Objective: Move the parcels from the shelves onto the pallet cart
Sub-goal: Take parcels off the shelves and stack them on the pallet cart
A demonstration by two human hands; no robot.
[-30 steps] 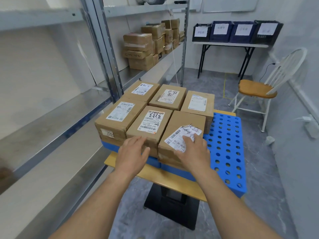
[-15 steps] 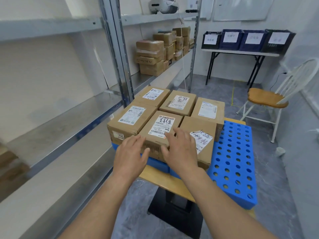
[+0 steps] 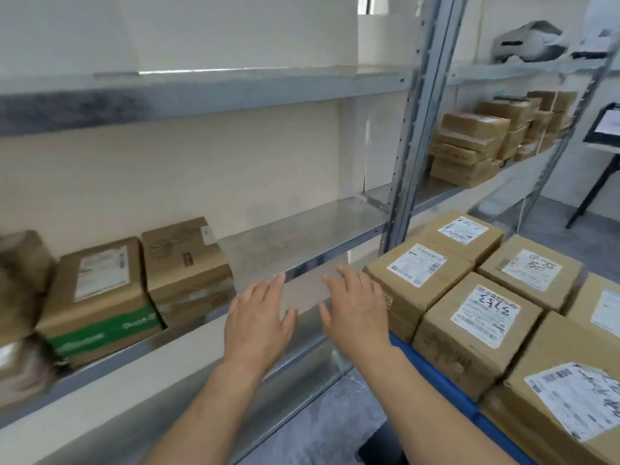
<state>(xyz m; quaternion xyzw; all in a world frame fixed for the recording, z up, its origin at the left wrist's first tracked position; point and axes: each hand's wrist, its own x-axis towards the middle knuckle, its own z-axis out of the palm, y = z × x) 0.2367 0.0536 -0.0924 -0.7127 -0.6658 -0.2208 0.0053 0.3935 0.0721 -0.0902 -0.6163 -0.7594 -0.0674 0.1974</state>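
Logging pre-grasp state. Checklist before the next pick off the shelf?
1. Left hand free: ok, open, holding nothing.
2. Right hand free: ok, open, holding nothing.
3. Next parcel in view: ok, box at the row's right end on the shelf.
4. Path to it: ok, nothing between the hands and the box.
5. Free spot on pallet: cannot tell, only partly in view.
6. Box sealed: cannot tell, blurred.

We seem to be in a parcel stockroom: metal shelving (image 3: 302,239) holds labelled cardboard parcels (image 3: 100,286), more on a pallet cart (image 3: 436,375).
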